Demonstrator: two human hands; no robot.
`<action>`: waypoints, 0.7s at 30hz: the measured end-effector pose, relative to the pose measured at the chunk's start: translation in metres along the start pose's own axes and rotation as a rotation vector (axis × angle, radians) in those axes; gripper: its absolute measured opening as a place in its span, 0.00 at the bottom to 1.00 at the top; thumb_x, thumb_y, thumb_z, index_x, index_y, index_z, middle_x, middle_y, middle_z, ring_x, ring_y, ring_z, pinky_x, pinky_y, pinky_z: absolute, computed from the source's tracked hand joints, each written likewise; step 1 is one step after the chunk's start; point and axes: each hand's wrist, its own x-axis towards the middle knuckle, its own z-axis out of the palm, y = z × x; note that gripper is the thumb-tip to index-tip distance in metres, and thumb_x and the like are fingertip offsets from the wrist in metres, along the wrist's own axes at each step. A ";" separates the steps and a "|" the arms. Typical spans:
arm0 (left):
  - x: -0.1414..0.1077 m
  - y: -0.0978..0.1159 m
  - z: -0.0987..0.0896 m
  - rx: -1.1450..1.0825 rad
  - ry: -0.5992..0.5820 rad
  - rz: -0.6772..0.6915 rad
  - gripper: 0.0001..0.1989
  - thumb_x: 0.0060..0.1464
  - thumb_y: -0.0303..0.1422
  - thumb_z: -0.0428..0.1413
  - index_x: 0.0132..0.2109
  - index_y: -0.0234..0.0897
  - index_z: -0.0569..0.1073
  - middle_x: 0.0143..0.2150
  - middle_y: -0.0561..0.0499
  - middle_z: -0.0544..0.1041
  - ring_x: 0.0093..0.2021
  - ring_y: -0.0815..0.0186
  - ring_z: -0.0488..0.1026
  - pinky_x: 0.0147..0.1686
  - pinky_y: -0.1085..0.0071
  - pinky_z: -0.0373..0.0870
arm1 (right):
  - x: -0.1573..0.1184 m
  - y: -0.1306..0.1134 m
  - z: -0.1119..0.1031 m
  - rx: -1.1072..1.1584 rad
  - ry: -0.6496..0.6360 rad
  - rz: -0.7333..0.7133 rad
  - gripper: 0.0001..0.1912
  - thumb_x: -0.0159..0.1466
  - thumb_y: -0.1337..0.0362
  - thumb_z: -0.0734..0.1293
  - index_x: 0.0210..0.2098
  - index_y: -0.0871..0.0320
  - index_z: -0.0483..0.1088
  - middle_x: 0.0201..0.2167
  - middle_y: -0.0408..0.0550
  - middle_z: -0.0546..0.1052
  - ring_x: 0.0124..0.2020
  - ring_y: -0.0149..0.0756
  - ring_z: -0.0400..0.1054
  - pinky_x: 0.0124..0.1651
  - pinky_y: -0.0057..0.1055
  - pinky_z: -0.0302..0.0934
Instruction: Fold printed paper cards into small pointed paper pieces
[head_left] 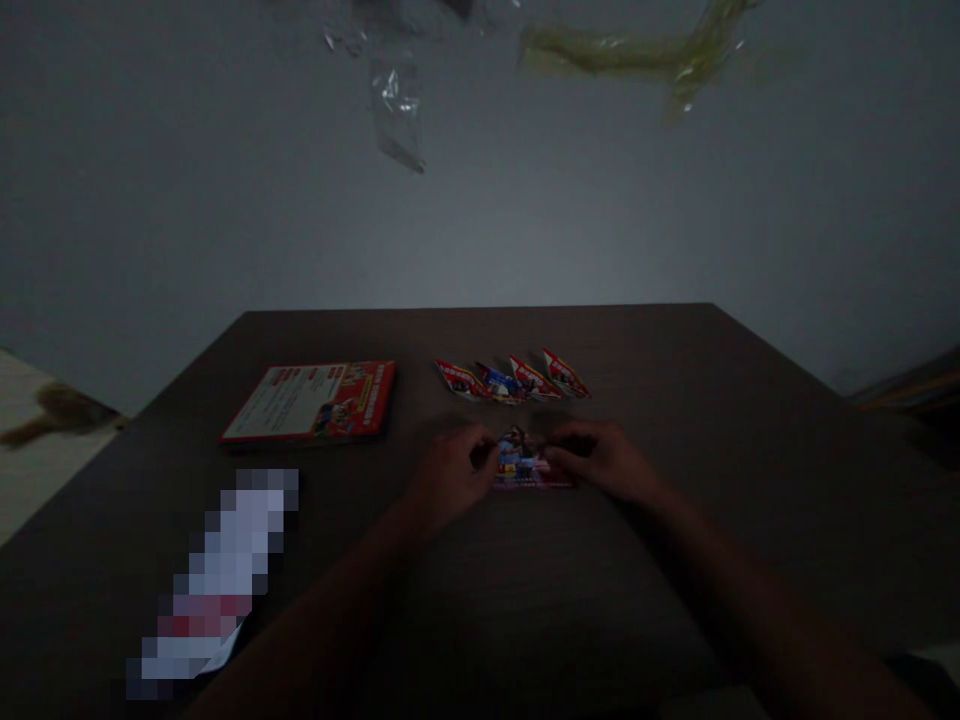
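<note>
My left hand [456, 468] and my right hand [604, 458] rest close together over the middle of the table. Between them is a small printed card [521, 465] with figures on it and a pinkish strip along its near side. The left fingers pinch its left edge, while the right thumb and fingertips close on its right side. In the dim light I cannot tell whether the card is one layer or several. Just beyond the hands, several small red and blue printed pieces [529, 378] stand tilted in a row, apart from my fingers.
A flat red-edged printed box or book [307, 402] lies at the left of the dark wooden table [450, 620]. Nearer to me on that side is a pixelated pale object [225, 570]. Behind the table rises a grey wall [480, 220] with tape and clear plastic on it.
</note>
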 end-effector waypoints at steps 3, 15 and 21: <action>-0.001 0.000 -0.001 0.042 -0.026 0.038 0.06 0.54 0.33 0.52 0.35 0.38 0.72 0.32 0.49 0.74 0.32 0.65 0.70 0.32 0.71 0.63 | -0.002 -0.002 -0.006 -0.061 0.003 -0.076 0.13 0.57 0.55 0.68 0.38 0.55 0.75 0.35 0.48 0.78 0.36 0.40 0.71 0.38 0.34 0.62; -0.006 0.011 -0.008 0.158 -0.200 0.208 0.23 0.41 0.42 0.63 0.46 0.39 0.71 0.44 0.46 0.72 0.44 0.57 0.68 0.42 0.65 0.64 | -0.006 -0.008 -0.008 -0.121 -0.170 -0.292 0.23 0.46 0.59 0.76 0.42 0.53 0.73 0.40 0.49 0.75 0.41 0.42 0.68 0.41 0.37 0.62; -0.006 0.006 -0.006 0.265 -0.239 0.203 0.16 0.47 0.34 0.59 0.44 0.37 0.71 0.42 0.46 0.72 0.41 0.59 0.69 0.39 0.67 0.65 | -0.008 -0.009 -0.005 -0.142 -0.178 -0.264 0.15 0.52 0.65 0.71 0.41 0.54 0.73 0.36 0.47 0.75 0.34 0.37 0.69 0.35 0.32 0.63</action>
